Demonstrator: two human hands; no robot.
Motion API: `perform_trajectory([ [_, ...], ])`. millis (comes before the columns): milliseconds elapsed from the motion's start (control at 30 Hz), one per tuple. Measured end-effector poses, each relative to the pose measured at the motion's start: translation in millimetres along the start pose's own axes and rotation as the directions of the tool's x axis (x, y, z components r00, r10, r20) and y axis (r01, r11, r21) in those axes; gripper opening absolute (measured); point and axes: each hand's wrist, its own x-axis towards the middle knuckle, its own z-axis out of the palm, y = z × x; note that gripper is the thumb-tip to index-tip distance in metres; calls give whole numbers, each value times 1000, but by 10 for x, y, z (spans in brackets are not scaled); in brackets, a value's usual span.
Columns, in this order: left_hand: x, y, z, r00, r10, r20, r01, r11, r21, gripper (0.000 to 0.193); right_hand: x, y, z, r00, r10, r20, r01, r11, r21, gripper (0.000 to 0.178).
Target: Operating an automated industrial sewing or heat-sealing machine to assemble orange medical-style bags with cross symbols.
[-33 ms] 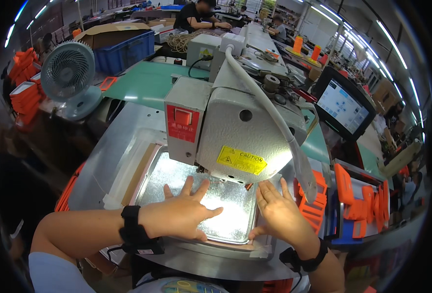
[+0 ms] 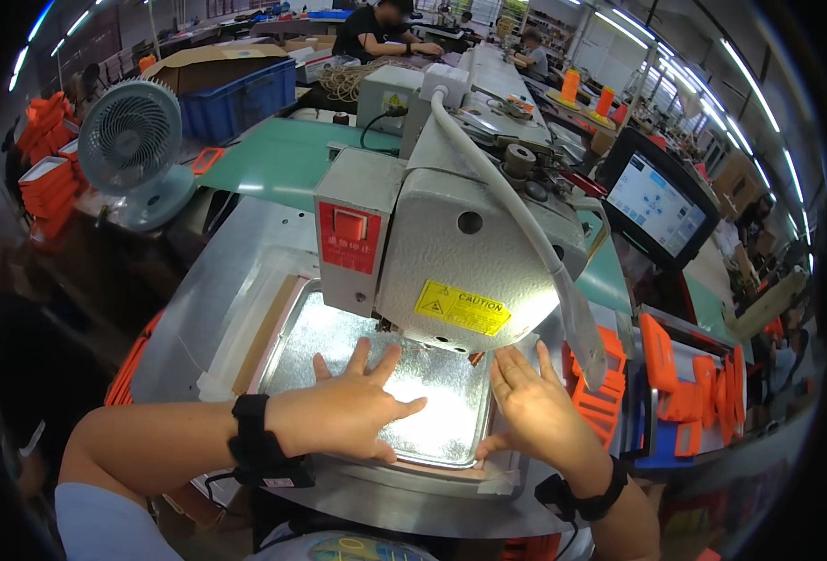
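A shiny silver panel with rounded corners (image 2: 446, 407) lies under the head of a grey industrial sewing machine (image 2: 470, 243), brightly lit by a lamp. My left hand (image 2: 343, 402) is spread over the panel's left and middle part, palm down, with nothing in it. At the panel's right edge, my right hand (image 2: 540, 407) lies with fingers stretched forward and the thumb apart, close to the machine head. It holds nothing. A pale frame with tape at its corners surrounds the panel. The needle area is partly hidden by the machine head.
Orange pieces (image 2: 680, 402) fill a tray at the right, beside a screen (image 2: 656, 201). On the machine's front are a red switch (image 2: 350, 224) and a yellow label. At the left stand a fan (image 2: 131, 131) and a blue crate (image 2: 236, 98). Co-workers sit farther back.
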Motion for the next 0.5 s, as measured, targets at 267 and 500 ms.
perform_trajectory([
  [267, 10, 18, 6, 1000, 6, -1, -6, 999, 36, 76, -12, 16, 20, 1000, -30, -7, 30, 1000, 3, 115],
  [500, -80, -107, -23, 1000, 5, -5, -5, 1000, 11, 75, 79, -36, 51, 999, -31, -28, 32, 999, 40, 114],
])
